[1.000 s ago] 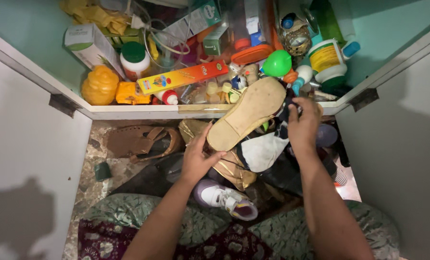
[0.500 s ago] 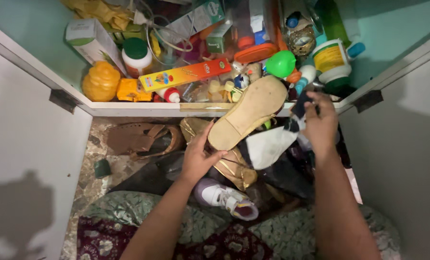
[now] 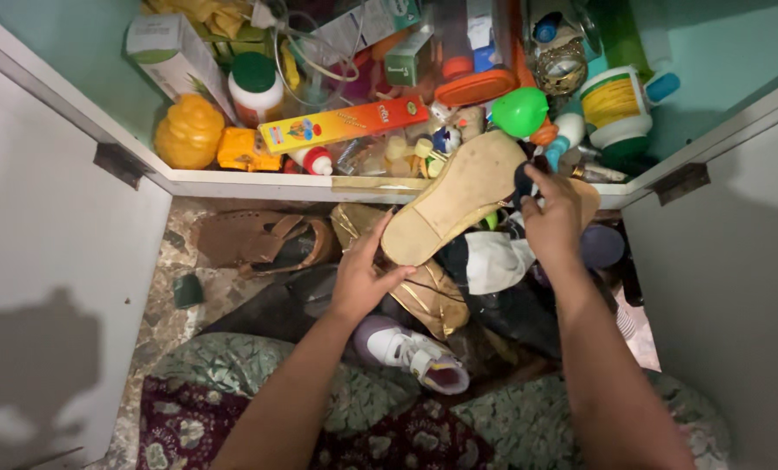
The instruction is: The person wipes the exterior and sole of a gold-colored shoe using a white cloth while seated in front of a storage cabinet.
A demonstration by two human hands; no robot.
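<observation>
Left hand (image 3: 361, 283): fingers curled loosely at the narrow end of a tan-soled sandal (image 3: 454, 209), thumb touching the sole's lower edge; looks like a light support from below rather than a full clamp. Right hand (image 3: 553, 218): fingertips pinched narrow on something dark at the sandal's wide end, probably a strap or upper; exact item too hidden to tell. Sandal held sole-up, tilted, between both hands, over the front edge of the cupboard shelf (image 3: 258, 184) and above the floor pile. Likely turned over this way to show the underside.

Below the hands, lower compartment on the floor: gold shoe (image 3: 437, 300) just under the left palm, white child's sneaker (image 3: 411, 352) nearer the knees, brown perforated sandals (image 3: 258, 242) to the left, white cloth or sock (image 3: 498, 261) beside the right wrist, dark items heaped beneath. Loose pile, no order.

Shelf above, crowded: yellow ribbed jar (image 3: 189, 130), green-capped bottle (image 3: 254, 87), long orange-yellow box (image 3: 345, 124), green plastic ball-like piece (image 3: 519, 111), tub with yellow label (image 3: 613, 103), white carton (image 3: 170, 52) leaning at back left, cables among them.

Cupboard doors (image 3: 58, 278) swung open at either side.
</observation>
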